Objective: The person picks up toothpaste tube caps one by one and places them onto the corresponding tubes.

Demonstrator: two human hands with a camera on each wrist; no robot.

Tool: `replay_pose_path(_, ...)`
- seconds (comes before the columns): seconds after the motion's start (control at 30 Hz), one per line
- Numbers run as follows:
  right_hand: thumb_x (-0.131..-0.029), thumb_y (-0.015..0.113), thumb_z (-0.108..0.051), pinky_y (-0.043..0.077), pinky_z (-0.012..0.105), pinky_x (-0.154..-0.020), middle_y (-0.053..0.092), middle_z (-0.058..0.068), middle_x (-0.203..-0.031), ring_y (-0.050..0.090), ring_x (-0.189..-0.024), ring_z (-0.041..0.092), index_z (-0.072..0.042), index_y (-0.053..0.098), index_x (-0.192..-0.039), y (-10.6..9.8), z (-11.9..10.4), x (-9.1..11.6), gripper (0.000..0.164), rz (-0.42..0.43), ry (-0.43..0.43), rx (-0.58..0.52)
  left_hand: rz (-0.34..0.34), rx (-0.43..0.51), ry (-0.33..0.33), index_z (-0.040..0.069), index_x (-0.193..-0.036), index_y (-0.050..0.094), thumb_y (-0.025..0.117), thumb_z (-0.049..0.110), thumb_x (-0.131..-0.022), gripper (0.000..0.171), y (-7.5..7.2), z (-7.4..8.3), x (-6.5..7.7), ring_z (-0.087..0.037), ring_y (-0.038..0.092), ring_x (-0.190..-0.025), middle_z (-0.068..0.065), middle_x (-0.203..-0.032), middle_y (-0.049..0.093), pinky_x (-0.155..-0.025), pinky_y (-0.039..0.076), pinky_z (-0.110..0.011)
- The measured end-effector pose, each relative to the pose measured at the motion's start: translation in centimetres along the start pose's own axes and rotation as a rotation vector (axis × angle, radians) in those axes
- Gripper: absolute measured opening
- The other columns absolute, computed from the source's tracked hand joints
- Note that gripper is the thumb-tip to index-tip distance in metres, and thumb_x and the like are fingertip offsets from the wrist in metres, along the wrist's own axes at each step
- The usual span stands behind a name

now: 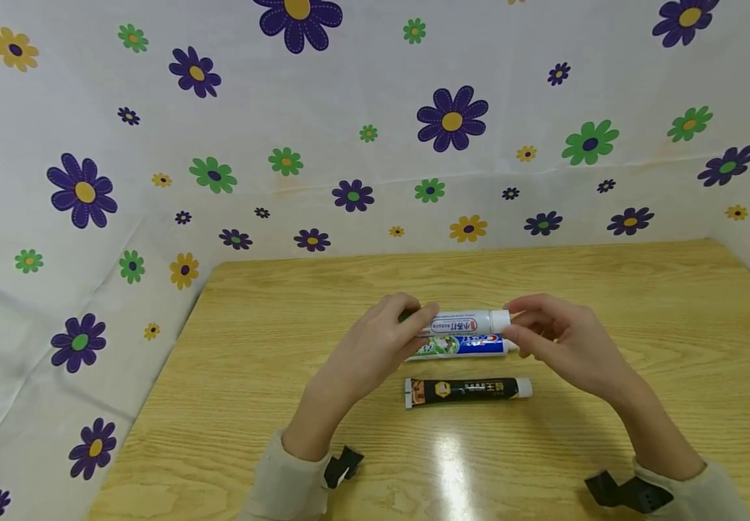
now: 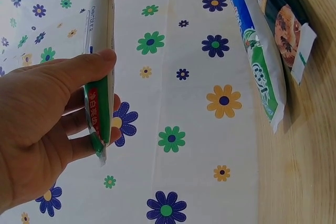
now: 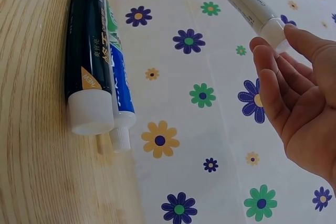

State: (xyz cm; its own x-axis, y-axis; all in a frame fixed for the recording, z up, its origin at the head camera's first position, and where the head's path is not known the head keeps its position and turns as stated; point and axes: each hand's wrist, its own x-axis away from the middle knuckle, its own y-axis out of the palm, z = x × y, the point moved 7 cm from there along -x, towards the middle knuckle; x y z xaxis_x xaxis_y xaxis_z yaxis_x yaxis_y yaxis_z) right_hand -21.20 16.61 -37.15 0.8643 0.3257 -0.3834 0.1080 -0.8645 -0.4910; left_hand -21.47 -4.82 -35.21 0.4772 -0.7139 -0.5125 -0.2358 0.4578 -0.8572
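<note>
A white and green toothpaste tube (image 1: pixel 460 320) is held up level above the table, its white cap (image 3: pixel 274 34) toward the right. My left hand (image 1: pixel 378 339) grips its green tail half, thumb on the near face and fingers behind, as the left wrist view shows. At the other end my right hand (image 1: pixel 567 344) has thumb and fingertips on either side of the cap, pinching it. Below the held tube in the head view lies a blue, green and white toothpaste tube (image 1: pixel 473 346). Nearer to me lies a black toothpaste tube (image 1: pixel 479 389) with a white cap.
Both lying tubes rest on a light wooden table (image 1: pixel 271 405), caps to the right. A white cloth (image 1: pixel 375 87) printed with flowers rises behind the table and along its sides. Black straps (image 1: pixel 629 492) sit at the sleeve cuffs.
</note>
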Motion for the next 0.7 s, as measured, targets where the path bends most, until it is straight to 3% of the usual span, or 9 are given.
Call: replay_pose_path(0.7,-0.102,0.055,-0.008,0.055,0.026,-0.062,0.07,0.002,-0.083,0.064,-0.066,0.016,-0.003,0.067,-0.102,0.85,0.72,-0.12,0.013,-0.019,0.079,0.02,-0.003,-0.019,0.004,0.01,-0.124,0.064,0.076,0.01,-0.088,0.038,-0.09,0.02,0.08,-0.019,0.063,-0.088,-0.011,-0.107,0.062,-0.076,0.055,-0.026)
